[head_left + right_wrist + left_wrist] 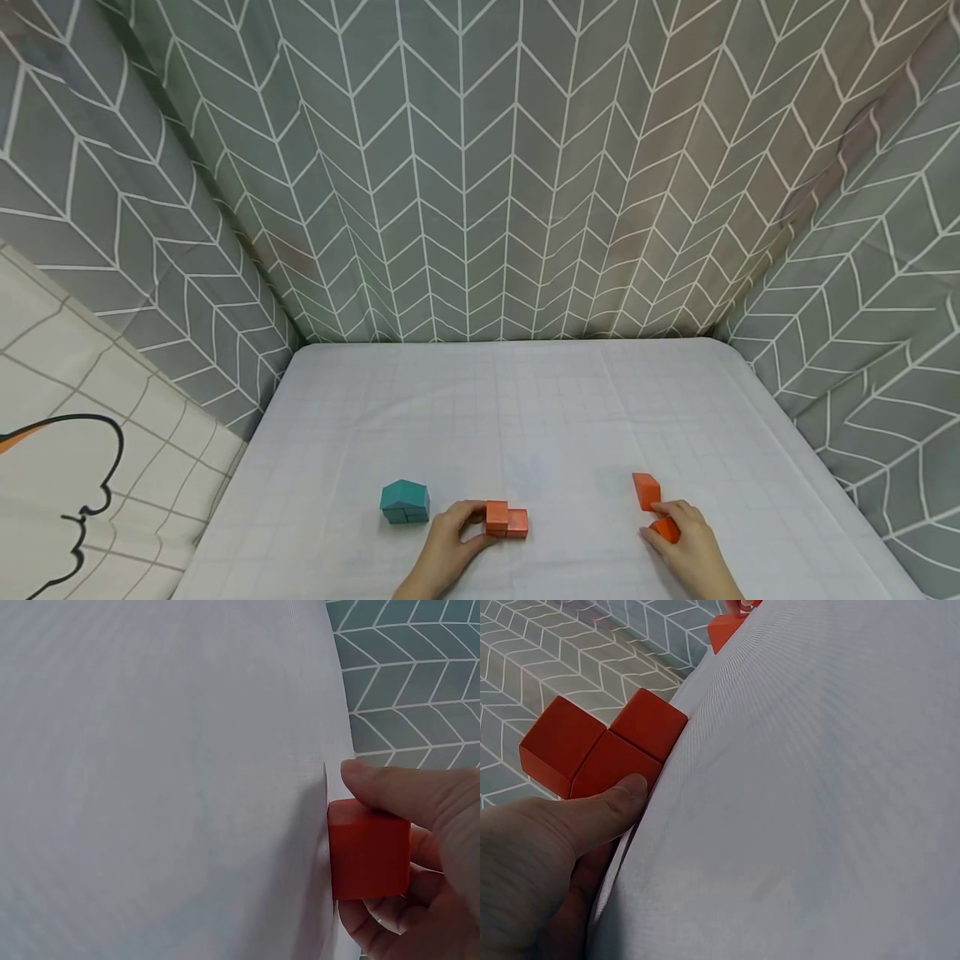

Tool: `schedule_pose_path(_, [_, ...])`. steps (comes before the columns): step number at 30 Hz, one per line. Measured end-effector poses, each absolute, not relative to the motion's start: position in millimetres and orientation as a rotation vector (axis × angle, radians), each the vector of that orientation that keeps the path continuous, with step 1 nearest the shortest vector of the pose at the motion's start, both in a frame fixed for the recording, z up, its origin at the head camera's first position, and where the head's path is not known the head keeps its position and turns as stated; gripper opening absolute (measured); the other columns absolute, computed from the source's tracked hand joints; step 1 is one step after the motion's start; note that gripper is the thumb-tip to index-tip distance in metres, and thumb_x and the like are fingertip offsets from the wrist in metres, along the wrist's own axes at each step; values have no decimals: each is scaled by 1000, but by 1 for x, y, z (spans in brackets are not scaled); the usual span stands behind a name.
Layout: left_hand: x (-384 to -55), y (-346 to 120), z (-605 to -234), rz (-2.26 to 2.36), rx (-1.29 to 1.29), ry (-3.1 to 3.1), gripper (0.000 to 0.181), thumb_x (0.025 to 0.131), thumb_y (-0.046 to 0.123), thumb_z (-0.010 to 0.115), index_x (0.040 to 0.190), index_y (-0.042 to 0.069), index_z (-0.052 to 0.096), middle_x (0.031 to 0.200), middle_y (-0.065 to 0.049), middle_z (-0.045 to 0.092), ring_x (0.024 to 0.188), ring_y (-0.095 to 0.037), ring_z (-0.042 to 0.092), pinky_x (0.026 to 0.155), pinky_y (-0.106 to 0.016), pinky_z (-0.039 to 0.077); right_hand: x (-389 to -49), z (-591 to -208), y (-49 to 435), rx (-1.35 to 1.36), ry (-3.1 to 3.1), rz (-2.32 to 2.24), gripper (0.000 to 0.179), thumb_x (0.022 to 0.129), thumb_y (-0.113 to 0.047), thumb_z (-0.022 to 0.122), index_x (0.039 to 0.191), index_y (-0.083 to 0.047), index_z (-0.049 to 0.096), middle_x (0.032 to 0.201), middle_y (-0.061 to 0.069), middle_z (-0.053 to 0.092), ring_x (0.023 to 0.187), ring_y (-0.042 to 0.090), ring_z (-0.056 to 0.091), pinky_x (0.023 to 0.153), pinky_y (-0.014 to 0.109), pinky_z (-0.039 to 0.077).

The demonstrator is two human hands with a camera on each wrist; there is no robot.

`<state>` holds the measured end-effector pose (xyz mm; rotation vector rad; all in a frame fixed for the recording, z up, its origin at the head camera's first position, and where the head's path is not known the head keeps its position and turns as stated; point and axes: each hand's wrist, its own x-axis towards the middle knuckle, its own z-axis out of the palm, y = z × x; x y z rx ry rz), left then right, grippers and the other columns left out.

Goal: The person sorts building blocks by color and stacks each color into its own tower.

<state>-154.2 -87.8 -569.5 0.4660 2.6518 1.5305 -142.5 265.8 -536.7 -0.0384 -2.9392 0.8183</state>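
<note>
Near the front of the table, my left hand holds a small stack of red-orange cubes. In the left wrist view the thumb presses on the lower cube; an upper cube sits on it, and a side cube stands against it on the cloth. The left fingertips are mostly hidden behind the stack. My right hand pinches an orange block between thumb and fingers, close to the tabletop. Just beyond that hand lies an orange block with a slanted side.
Left of my left hand stands a teal block stack with a roof-shaped top. A pale cloth covers the table. Grey curtains with white chevrons hang behind it and at both sides.
</note>
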Motion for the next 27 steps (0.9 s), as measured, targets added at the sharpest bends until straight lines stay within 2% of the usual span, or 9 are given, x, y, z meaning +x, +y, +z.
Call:
schedule_pose_path(6, [-154, -88, -570, 1544, 488, 2646, 39, 74, 32, 68, 110, 19, 58, 103, 10, 59, 93, -4, 55, 83, -24, 47, -140, -537, 267, -70, -2954, 809, 42, 69, -25, 74, 101, 0, 62, 94, 7, 56, 87, 22, 51, 77, 41, 46])
schedule_pose_path(15, [-154, -89, -570, 1554, 499, 2643, 40, 74, 33, 68, 110, 18, 58, 104, 9, 59, 93, -4, 55, 83, -23, 47, -135, -535, 270, -218, -3014, 852, 57, 68, -34, 75, 105, 5, 57, 96, 11, 54, 77, 20, 50, 69, 37, 49])
schedule_pose_path(23, [-154, -89, -569, 1561, 492, 2629, 40, 74, 33, 68, 110, 19, 58, 104, 9, 59, 94, -4, 55, 83, -22, 47, -134, -532, 273, -290, -3066, 855, 67, 65, -46, 74, 100, 8, 54, 87, 10, 53, 73, 20, 48, 65, 35, 47])
schedule_pose_path(27, [-154, -89, -569, 1568, 488, 2624, 40, 74, 33, 68, 110, 19, 58, 104, 9, 59, 94, -4, 55, 83, -22, 47, -132, -531, 273, -283, -3064, 848, 67, 65, -46, 73, 98, 8, 55, 86, 9, 53, 72, 19, 47, 65, 34, 46])
